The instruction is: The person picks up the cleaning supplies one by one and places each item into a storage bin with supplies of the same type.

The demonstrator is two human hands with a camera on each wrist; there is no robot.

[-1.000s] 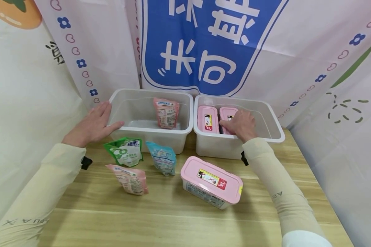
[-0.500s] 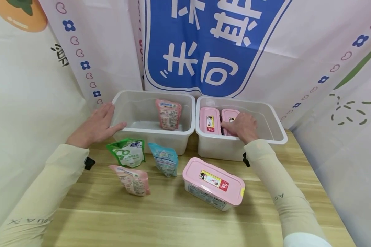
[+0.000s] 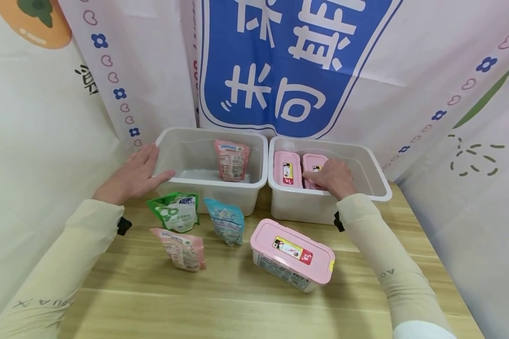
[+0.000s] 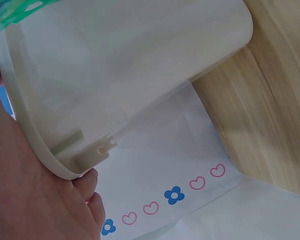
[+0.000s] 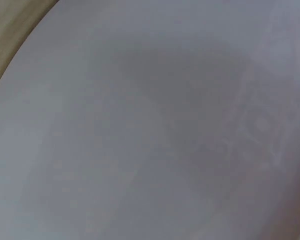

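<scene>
My left hand [image 3: 131, 176] grips the near left corner of the left white plastic bin [image 3: 248, 200]. Its thumb lies over the rim inside; in the left wrist view, fingers [image 4: 87, 182] curl under the rim. Inside that bin stands a pink pouch [image 3: 232, 161]. In the right white bin [image 3: 303, 209], my right hand [image 3: 335, 178] holds a pink-lidded plastic box [image 3: 314, 162], thumb on its left side, other fingers mostly hidden. Beside it, to the left, sits a second such box [image 3: 286, 165]. The right wrist view is filled by a blurred pale surface.
On the wooden table [image 3: 220, 310] stand a green-and-white pouch [image 3: 178, 213], a blue pouch [image 3: 226, 222] and another pink pouch [image 3: 181, 249]. A third pink-lidded box [image 3: 291, 247] lies angled before the right bin. Printed cloth [image 3: 365, 108] hangs behind and at both sides.
</scene>
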